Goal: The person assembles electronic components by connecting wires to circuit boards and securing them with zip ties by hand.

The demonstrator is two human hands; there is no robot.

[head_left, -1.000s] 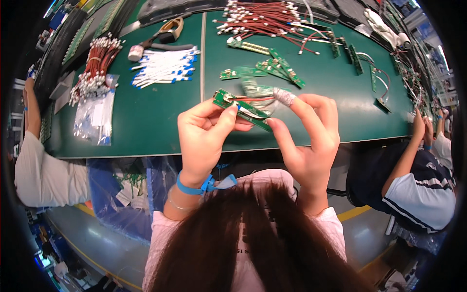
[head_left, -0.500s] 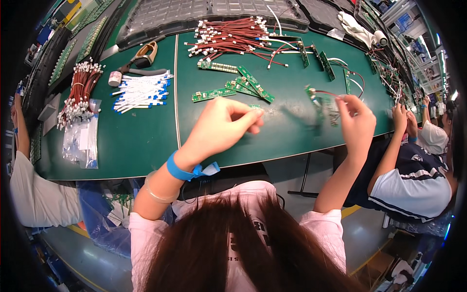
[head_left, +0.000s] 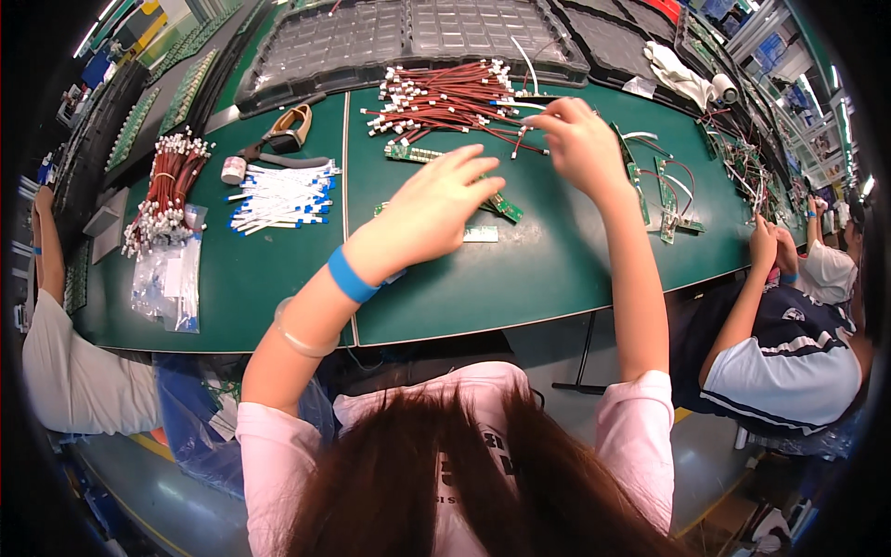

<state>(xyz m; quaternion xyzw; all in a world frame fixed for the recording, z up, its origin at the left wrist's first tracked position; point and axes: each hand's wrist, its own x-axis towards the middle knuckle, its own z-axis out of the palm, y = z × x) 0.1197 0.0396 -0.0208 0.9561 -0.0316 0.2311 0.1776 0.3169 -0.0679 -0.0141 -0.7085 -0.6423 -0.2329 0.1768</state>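
My left hand hovers over the loose green circuit boards, fingers spread and holding nothing. It hides most of these boards. A small pale board lies beside its fingertips. My right hand reaches to the right end of the heap of red wire leads, close to a white flat cable. Its fingers are bent together; whatever is between the fingertips is too small to make out. A board with red and white wires lies on the table to the right of my right forearm.
Left on the green table are white-and-blue flat cables, a banded bundle of red leads, pliers and a small jar. Black trays line the back. A co-worker sits at right.
My right hand has let go of the wired board at the right and moved up and left to the red leads. My left hand has opened and moved slightly over the boards.
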